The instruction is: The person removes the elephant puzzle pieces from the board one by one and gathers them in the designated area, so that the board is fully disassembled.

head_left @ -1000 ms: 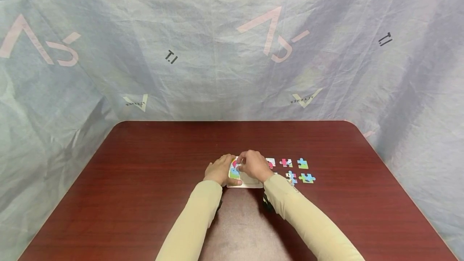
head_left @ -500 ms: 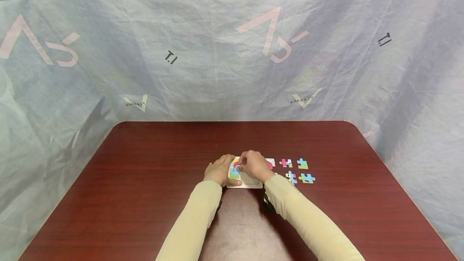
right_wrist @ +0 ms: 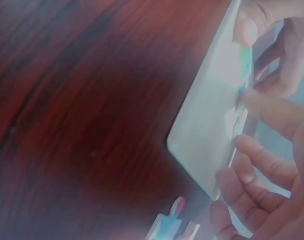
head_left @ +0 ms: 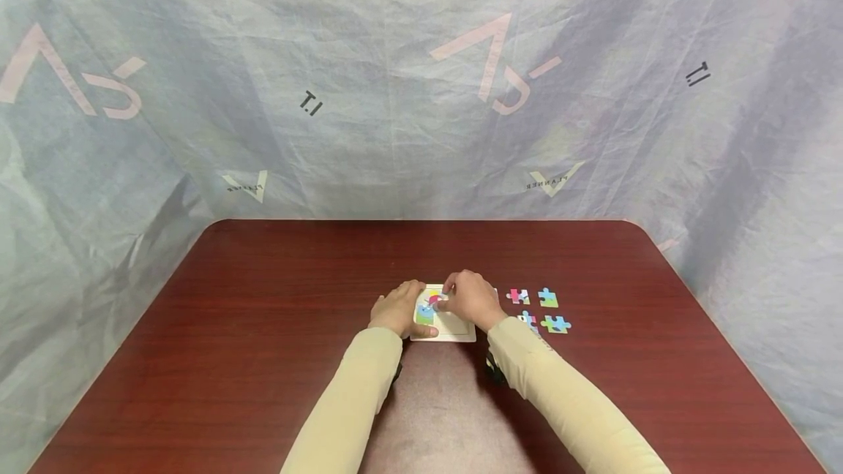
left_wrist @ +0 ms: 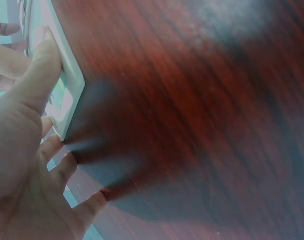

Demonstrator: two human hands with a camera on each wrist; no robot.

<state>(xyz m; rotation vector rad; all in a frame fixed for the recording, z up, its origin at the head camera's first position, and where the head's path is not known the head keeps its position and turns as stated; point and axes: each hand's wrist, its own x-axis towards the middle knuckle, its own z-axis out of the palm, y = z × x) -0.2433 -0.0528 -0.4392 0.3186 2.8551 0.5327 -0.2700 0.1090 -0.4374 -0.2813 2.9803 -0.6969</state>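
Observation:
In the head view a pale puzzle board [head_left: 454,328] lies on the table with a blue and green puzzle piece [head_left: 425,315] at its lower left. My left hand [head_left: 397,311] lies along the board's left side. Its thumb rests on the board near the front edge, and in the left wrist view the other fingers [left_wrist: 66,167] spread beside the rim. Over the board, my right hand [head_left: 473,301] pinches a yellow and pink puzzle piece [head_left: 434,300] between thumb and index finger. The hand partly hides this piece. In the right wrist view, its thumb [right_wrist: 252,102] touches the pieces.
Several loose puzzle pieces lie right of the board, among them a pink one [head_left: 518,296] and a blue and green one [head_left: 556,324]. The dark red table [head_left: 276,298] ends at a hanging grey cloth [head_left: 395,152] behind it.
The right hand has shifted slightly right, and the yellow and pink piece has moved right with it, baring some board on its left. The left hand has stayed nearly still.

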